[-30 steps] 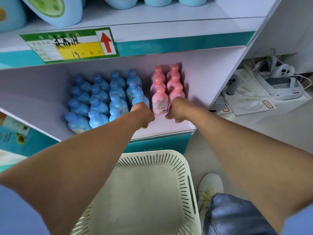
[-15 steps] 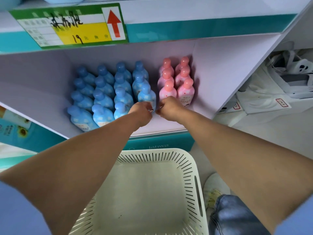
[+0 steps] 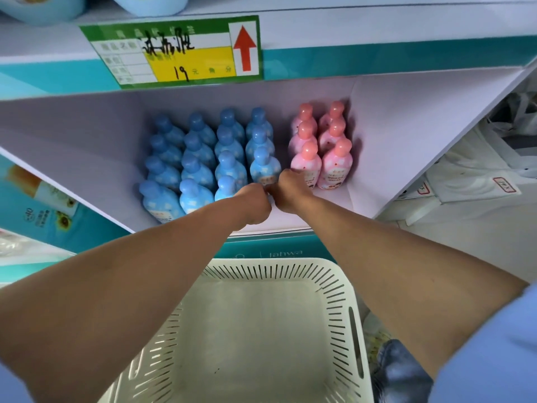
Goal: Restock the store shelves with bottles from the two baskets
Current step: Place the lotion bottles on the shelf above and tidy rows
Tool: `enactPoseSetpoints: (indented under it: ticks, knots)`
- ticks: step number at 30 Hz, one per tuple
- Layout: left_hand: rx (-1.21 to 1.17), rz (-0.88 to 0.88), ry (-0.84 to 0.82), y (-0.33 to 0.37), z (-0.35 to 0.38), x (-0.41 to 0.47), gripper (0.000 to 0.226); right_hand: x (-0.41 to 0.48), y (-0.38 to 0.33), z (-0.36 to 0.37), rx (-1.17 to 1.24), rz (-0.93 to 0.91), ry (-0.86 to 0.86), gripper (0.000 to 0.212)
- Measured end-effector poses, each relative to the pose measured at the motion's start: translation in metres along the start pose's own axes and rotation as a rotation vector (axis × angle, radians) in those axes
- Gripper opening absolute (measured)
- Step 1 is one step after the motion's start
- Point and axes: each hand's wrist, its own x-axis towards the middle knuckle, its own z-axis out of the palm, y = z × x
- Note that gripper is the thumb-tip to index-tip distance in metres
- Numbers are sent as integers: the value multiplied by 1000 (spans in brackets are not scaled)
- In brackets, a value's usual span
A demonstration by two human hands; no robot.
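The blue bottles (image 3: 197, 170) stand upright on the white shelf (image 3: 366, 196) in four files running front to back. They have dark blue rounded caps and paler bodies with white patches, and a label low on the front ones. Just to their right, across a narrow gap, the pink bottles (image 3: 334, 167) stand in two files of three against the shelf's side wall, with coral caps and a printed label near the base.

Both hands reach into that gap at the front of the shelf. The left hand (image 3: 252, 200) and right hand (image 3: 292, 190) are fisted and knuckle to knuckle, backs towards me. The fingers are curled away out of sight, so I cannot tell whether either one grips anything. They cover the foot of the nearest blue bottle and of the nearest pink one, and the left forearm hides part of a front blue bottle.

A cream slotted basket (image 3: 338, 289) sits below the arms, in front of the shelf's teal edge. Above, a green price tag (image 3: 174, 50) shows a yellow field, a handwritten 19 and a red arrow pointing up. A teal carton (image 3: 43, 219) with a sunflower picture lies to the left, white blurred gear (image 3: 479, 175) lies to the right, and a knee in jeans (image 3: 401, 373) shows beside the basket.
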Motion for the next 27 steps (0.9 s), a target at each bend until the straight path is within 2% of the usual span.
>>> enactPoseSetpoints:
  ticks: [6, 11, 16, 22, 25, 27]
  knots:
    - [-13, -22, -132, -4, 0, -5, 31, 1, 1, 1, -91, -31, 1, 31]
    - [-25, -15, -99, -6, 0, -9, 29, 1, -1, 0, -78, -18, 5, 32]
    - [42, 13, -68, -9, -4, -18, 14, 1, 0, -1, -18, 13, 26, 36]
    - [22, 15, -62, -15, -1, -26, 43, 3, -2, -1, 50, 53, 3, 36]
    - [-43, 18, -52, -16, 0, -27, 46, 3, -2, -2, 48, 60, -12, 39]
    - [-4, 30, -60, -16, -1, -29, 44, 2, -3, -5, 8, 55, -27, 40]
